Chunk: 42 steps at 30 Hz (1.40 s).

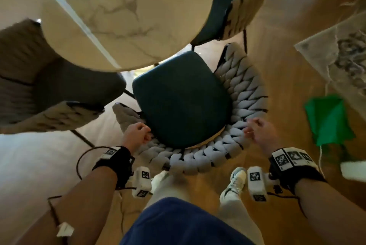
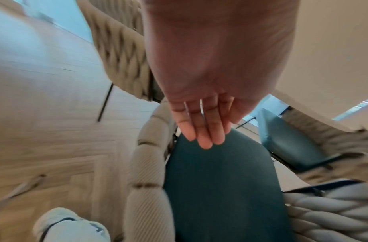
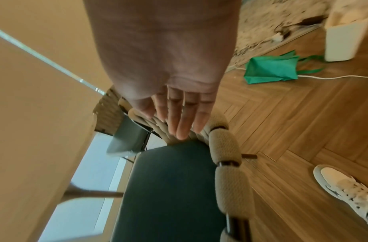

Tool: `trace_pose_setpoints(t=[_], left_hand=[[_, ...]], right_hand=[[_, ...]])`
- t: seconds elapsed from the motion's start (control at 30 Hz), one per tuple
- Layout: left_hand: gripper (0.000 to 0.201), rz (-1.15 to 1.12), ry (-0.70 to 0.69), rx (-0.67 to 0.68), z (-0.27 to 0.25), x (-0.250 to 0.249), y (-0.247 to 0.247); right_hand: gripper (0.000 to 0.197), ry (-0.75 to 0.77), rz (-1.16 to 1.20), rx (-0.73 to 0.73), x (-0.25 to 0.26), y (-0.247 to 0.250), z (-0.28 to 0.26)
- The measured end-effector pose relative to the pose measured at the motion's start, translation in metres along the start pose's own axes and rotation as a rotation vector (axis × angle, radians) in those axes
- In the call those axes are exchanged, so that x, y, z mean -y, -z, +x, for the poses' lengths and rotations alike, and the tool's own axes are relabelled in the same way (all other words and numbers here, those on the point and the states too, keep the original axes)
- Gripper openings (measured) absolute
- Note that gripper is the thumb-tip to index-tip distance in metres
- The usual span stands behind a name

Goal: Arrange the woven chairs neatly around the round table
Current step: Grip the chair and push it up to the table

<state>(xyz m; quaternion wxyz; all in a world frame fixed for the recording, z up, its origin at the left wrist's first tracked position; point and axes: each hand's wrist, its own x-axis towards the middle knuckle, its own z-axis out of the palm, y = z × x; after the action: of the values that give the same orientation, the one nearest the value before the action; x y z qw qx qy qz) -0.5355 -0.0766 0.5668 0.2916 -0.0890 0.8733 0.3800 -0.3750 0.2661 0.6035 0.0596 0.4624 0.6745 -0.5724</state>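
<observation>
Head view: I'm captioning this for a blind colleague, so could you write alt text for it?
Seen from above, a person's left hand and right hand hover at the grey rope-woven backrest of a chair with a dark teal seat cushion, partly tucked under a round marble-patterned table. Two more woven chairs flank it on wooden flooring.

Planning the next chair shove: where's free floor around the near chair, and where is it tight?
Free: the wood floor right of the near woven chair, up to the rug and green bag. Also pale floor left of the left hand. Crowded: between the round table edge and both neighbour chairs.
</observation>
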Motion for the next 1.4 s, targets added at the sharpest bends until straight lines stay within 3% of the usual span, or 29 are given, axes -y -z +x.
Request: trace_pose_setpoints(t=[0.1,0.23,0.3,0.37,0.5,0.67,0.77,0.97,1.4], left_hand=[[0.031,-0.002,0.087,-0.088,-0.035,0.02,-0.018],[0.027,0.001,0.205,-0.181,-0.068,0.037,-0.039],[0.025,-0.006,0.26,-0.254,-0.078,0.043,-0.047],[0.019,-0.03,0.353,-0.273,-0.083,0.047,-0.057],[0.058,-0.18,0.531,-0.258,-0.085,0.062,-0.081],[0.067,-0.484,0.578,-0.269,-0.082,0.06,-0.117],[0.073,-0.556,0.603,-0.326,-0.082,0.054,-0.134],[0.055,-0.586,0.625,-0.405,-0.077,0.054,-0.135],[0.053,-0.452,0.632,-0.395,-0.075,0.044,-0.13]], right_hand=[[0.007,0.026,-0.12,0.008,0.006,0.021,0.026],[0.032,0.006,-0.282,-0.018,0.007,0.029,0.053],[0.053,0.011,-0.367,-0.071,0.006,0.027,0.063],[0.06,0.012,-0.43,-0.135,0.008,0.028,0.068],[0.07,-0.045,-0.378,-0.149,0.005,0.026,0.083],[0.085,-0.078,-0.34,-0.074,-0.027,0.038,0.133],[0.078,-0.105,-0.31,-0.011,-0.023,0.044,0.133],[0.064,-0.044,-0.291,0.022,-0.022,0.051,0.134],[0.069,-0.004,-0.244,0.023,-0.026,0.051,0.138]])
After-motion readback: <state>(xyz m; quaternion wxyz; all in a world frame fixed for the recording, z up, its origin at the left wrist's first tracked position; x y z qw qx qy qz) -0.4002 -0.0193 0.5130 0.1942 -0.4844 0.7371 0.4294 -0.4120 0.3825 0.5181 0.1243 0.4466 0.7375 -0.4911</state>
